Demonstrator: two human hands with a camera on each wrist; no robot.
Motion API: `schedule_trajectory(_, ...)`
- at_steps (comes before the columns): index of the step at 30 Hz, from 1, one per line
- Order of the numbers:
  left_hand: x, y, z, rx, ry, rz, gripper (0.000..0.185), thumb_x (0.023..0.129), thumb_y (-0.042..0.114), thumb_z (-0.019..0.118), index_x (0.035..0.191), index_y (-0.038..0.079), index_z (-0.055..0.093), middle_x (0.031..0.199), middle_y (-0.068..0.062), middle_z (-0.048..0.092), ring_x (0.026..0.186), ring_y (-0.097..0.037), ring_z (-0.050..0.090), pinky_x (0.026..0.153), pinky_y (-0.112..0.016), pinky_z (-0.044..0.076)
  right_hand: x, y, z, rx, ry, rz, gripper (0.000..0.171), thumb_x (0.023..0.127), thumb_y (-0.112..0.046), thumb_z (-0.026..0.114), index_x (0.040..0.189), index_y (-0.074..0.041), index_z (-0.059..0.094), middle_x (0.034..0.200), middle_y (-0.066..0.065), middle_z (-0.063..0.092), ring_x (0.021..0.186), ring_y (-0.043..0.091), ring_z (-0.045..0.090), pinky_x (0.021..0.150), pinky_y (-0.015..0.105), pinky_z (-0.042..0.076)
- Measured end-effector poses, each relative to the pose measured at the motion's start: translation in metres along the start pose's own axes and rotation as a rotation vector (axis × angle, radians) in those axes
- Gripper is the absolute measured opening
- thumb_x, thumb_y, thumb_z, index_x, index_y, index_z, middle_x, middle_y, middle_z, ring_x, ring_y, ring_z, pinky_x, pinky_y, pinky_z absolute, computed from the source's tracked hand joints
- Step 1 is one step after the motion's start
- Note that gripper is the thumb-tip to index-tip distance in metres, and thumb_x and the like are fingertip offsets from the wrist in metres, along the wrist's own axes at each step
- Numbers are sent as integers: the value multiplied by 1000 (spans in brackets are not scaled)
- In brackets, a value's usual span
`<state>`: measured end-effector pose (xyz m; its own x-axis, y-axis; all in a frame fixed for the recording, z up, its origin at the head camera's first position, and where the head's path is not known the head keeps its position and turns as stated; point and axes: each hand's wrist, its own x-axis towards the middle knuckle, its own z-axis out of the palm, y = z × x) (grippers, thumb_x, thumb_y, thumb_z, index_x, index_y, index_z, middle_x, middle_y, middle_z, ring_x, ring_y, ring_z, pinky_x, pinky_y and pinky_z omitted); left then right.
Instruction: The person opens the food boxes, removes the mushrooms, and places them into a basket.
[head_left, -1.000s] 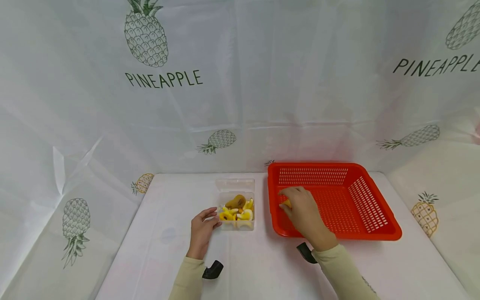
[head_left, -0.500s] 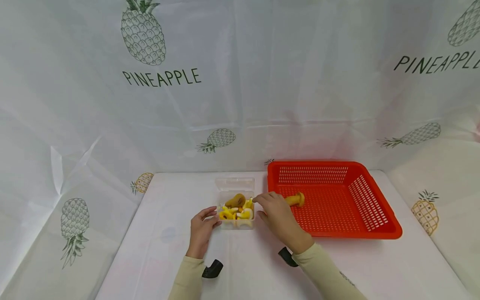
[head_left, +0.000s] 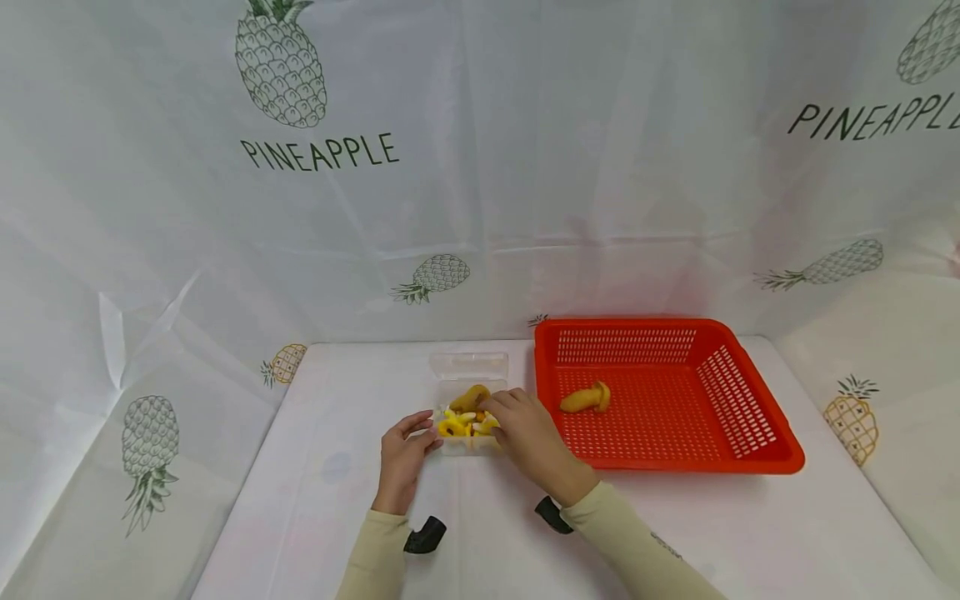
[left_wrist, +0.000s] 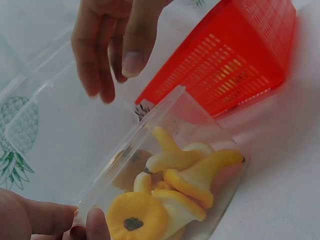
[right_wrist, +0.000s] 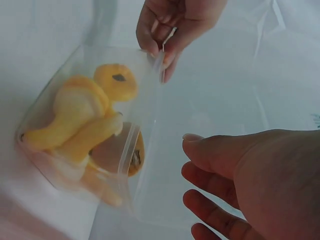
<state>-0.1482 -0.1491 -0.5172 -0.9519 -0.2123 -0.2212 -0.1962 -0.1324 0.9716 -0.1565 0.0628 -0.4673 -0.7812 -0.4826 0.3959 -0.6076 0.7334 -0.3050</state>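
Two hands meet at the box (head_left: 471, 417) mid-table: left hand (head_left: 403, 460) pinches its near-left corner, right hand (head_left: 527, 433) hovers above, fingers loosely apart. Best pinch one mushroom (left_wrist: 197, 172) cleanly while steadying the box; another (head_left: 586, 399) lies in the basket (head_left: 757, 462).

Lighting is bright, soft and even, no clear single source. Shadows are faint: a pale one under the red basket (head_left: 667, 392) rim and by the sleeves. Head view is sharp in the centre, with wide-angle bending toward the edges. Both wrist views are softer; the right hand (right_wrist: 250, 180) close to the lens is out of focus. The clear box (left_wrist: 165, 170) shows mild sheen, no harsh glare.
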Motion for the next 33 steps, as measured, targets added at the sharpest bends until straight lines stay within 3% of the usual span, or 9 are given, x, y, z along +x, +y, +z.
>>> schedule_trajectory(7, 0, 0, -1, -10, -3, 9, 38, 99, -10, 63, 136, -15, 60, 113, -18, 59, 79, -14, 66, 79, -31, 66, 10, -12, 8, 7, -40, -6, 44, 84, -6, 89, 126, -16, 76, 125, 2, 74, 115, 25, 63, 106, 43, 55)
schedule_trajectory(13, 0, 0, -1, -22, -5, 12, 38, 98, -9, 64, 135, -16, 60, 112, -18, 60, 79, -13, 66, 75, -25, 64, 19, -19, 19, -26, -52, -48, 37, 87, -6, 86, 122, -13, 75, 121, 2, 74, 117, 25, 63, 108, 42, 54)
schedule_trajectory(24, -1, 0, 0, -21, 2, 17, 36, 98, -9, 64, 133, -16, 61, 111, -17, 60, 79, -13, 66, 73, -23, 64, 31, -19, 41, -30, -57, -71, 33, 88, -7, 86, 119, -13, 78, 120, 1, 74, 112, 23, 63, 110, 40, 52)
schedule_trajectory(33, -1, 0, 1, -31, 6, 26, 36, 98, -9, 64, 133, -17, 60, 111, -17, 60, 79, -12, 66, 73, -23, 64, 39, -16, 48, -90, -116, -100, 30, 88, -10, 87, 117, -14, 82, 117, 0, 77, 111, 21, 63, 113, 40, 50)
